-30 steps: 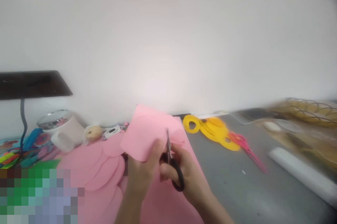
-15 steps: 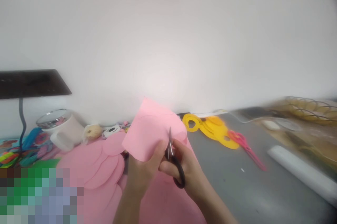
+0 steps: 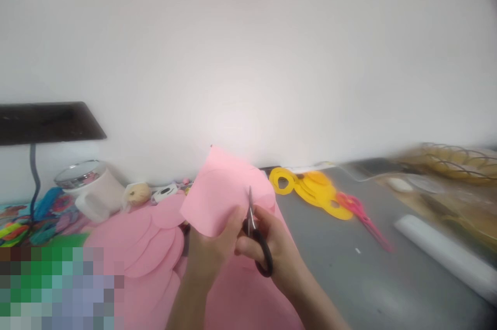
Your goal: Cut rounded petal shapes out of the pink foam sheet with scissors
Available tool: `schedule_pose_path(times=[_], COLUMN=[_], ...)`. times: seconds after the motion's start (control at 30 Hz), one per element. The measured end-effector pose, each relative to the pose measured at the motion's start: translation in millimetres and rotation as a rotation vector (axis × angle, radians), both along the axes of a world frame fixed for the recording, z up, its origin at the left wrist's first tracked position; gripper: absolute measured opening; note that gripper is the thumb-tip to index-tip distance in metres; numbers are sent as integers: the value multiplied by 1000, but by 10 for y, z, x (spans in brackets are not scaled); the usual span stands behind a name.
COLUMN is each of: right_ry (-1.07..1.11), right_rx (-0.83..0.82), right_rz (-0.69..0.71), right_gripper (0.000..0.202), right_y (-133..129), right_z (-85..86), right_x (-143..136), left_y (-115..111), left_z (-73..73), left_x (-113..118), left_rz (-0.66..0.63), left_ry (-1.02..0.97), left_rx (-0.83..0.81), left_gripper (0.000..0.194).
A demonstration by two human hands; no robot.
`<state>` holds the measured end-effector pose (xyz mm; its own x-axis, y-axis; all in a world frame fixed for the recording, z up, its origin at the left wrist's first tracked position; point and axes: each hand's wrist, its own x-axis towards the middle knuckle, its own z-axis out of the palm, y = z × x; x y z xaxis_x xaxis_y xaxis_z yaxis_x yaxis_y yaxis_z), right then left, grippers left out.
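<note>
A pink sheet (image 3: 217, 195) is gripped at its lower edge by my left hand (image 3: 212, 252), thumb on top and the other fingers hidden behind it. My right hand (image 3: 272, 247) is closed round black-handled scissors (image 3: 262, 252), whose blades point up over the right part of the sheet. The blades look nearly together. A faint curved line shows across the upper part of the sheet. Pink rounded pieces (image 3: 135, 237) lie overlapping to the left of my hands, and a larger pink sheet (image 3: 248, 299) lies beneath them.
Yellow cut pieces (image 3: 316, 188) and pink scissors (image 3: 365, 219) lie to the right, near a white roll (image 3: 442, 255). At the left are a white mug (image 3: 99, 195), coloured thread bundles (image 3: 48, 216) and a dark panel (image 3: 50, 122) with a cable. A wall stands behind.
The top corner of the held pink sheet has dipped slightly. Both hands and the black-handled scissors stay almost where they were.
</note>
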<state>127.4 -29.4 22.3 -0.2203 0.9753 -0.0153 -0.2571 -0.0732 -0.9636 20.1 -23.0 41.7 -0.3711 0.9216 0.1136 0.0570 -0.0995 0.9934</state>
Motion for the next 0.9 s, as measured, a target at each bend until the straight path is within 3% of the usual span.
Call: schedule_pose_path(times=[0.1, 0.3, 0.57, 0.7, 0.9], right_ry=[-9, -18, -37, -31, 46], right_rx=[3, -15, -78, -111, -95], right_rz=[-6, -16, -33, -34, -36], right_gripper=[35, 35, 38, 40, 42], right_y=[6, 5, -11, -24, -6], right_z=[-25, -48, 28, 57, 19], right_x=[5, 1, -19, -39, -56], left_y=[-13, -14, 45, 60, 7], left_z=[19, 22, -73, -105, -26], left_x=[1, -4, -56, -44, 25], left_rz=[-27, -114, -141, -67, -34], left_ry=[-14, -86, -133, -128, -104], left_rx=[-22, -19, 14, 56, 6], left_gripper=[19, 22, 22, 20, 23])
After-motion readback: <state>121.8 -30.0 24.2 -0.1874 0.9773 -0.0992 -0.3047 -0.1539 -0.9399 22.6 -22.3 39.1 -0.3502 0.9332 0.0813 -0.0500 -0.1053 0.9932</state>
